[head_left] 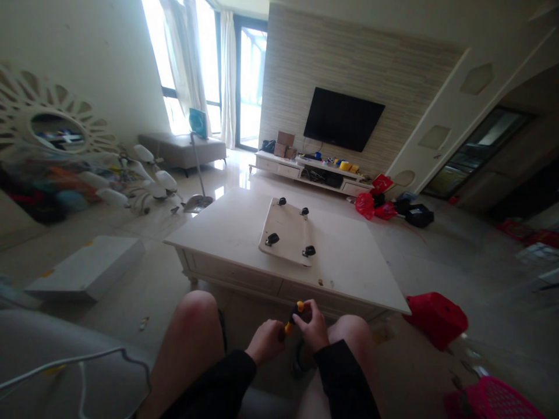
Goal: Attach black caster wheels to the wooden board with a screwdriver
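Observation:
Above my lap, in front of the table's near edge, my two hands hold a yellow-and-black screwdriver (295,315). My right hand (315,329) is closed around its thick handle. Fingers curled, my left hand (267,341) grips the lower end, and the shaft is hidden there. On the white coffee table (227,224) lies a pale flat board (288,233) with black caster wheels (272,238) pointing up near its corners. Small parts (321,282) rest by the table's near edge, too small to name.
A red stool-like object (438,320) stands by the table's right corner, with a pink basket (502,398) nearer me. To the left are a white box (87,267) on the floor and a grey seat with a white cable (65,362). A TV (343,119) hangs beyond.

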Tool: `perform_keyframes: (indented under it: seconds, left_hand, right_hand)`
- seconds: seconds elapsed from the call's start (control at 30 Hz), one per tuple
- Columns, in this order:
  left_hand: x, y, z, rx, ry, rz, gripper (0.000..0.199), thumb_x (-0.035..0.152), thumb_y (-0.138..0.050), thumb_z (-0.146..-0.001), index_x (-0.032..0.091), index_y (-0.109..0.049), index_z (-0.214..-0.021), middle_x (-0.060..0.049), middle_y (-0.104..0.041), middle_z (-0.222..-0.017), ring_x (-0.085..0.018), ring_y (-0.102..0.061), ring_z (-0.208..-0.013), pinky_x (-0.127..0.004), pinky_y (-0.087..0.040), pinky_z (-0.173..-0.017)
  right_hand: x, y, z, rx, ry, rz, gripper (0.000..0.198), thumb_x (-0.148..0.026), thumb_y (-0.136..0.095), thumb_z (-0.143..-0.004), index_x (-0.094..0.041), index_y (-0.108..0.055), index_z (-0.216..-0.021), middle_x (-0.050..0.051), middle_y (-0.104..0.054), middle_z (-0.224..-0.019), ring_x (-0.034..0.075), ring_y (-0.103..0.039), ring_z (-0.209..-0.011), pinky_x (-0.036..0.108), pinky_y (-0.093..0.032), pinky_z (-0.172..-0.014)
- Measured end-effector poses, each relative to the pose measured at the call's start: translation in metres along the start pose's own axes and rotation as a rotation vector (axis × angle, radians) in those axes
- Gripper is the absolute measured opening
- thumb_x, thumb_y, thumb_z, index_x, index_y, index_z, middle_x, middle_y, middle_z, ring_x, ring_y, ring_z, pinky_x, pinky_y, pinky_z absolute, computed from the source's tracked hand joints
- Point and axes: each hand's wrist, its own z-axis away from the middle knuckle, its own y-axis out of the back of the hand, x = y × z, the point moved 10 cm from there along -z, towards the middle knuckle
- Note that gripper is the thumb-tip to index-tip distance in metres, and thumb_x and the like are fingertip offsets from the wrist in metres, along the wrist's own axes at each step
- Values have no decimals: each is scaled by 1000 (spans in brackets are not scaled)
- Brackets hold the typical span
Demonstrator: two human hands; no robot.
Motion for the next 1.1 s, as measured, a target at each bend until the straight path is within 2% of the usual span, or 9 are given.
perform_keyframes:
  seconds: [0.3,0.63,0.83,0.97,1.1]
  left_hand:
    - [1,2,0,19,-6,-29,16,17,-64,-77,20,-76,-86,-6,-78,-91,-23,-68,-91,-29,-40,-76]
    - [15,13,8,-19,-6,17,24,14,-62,-77,19,-81,-91,-7,-80,-91,-22,-71,-84,-29,-42,-71]
    - [16,17,8,6,-18,27,23,15,-64,-74,19,-82,-88,-8,-80,-90,-23,-72,-84,-29,-42,-72]
    - [17,20,8,19,-31,49,22,15,-64,-74,19,-81,-87,-7,-80,-87,-22,-72,-82,-30,-42,-70]
    - [23,26,10,46,-37,66,20,15,-63,-77,19,-81,-86,-8,-80,-88,-23,-72,-84,-31,-46,-75]
  right_hand:
    - [-1,1,1,4,-2,1,33,-46,-75,-72,-25,-60,-93,4,-77,-87,23,-72,-76,36,-56,-74]
    - [-1,3,2,16,1,-2,35,-46,-77,-71,-24,-61,-95,4,-78,-90,23,-73,-77,37,-57,-76]
    - [-3,3,2,15,9,-38,36,-48,-78,-72,-24,-62,-94,4,-77,-88,24,-75,-78,38,-59,-77]
    - [-2,5,2,35,11,-82,41,-47,-82,-71,-23,-64,-99,3,-77,-91,23,-74,-79,38,-60,-78]
    - [-1,7,2,84,0,-167,49,-45,-90,-65,-23,-66,-103,2,-78,-91,22,-74,-78,37,-60,-77]
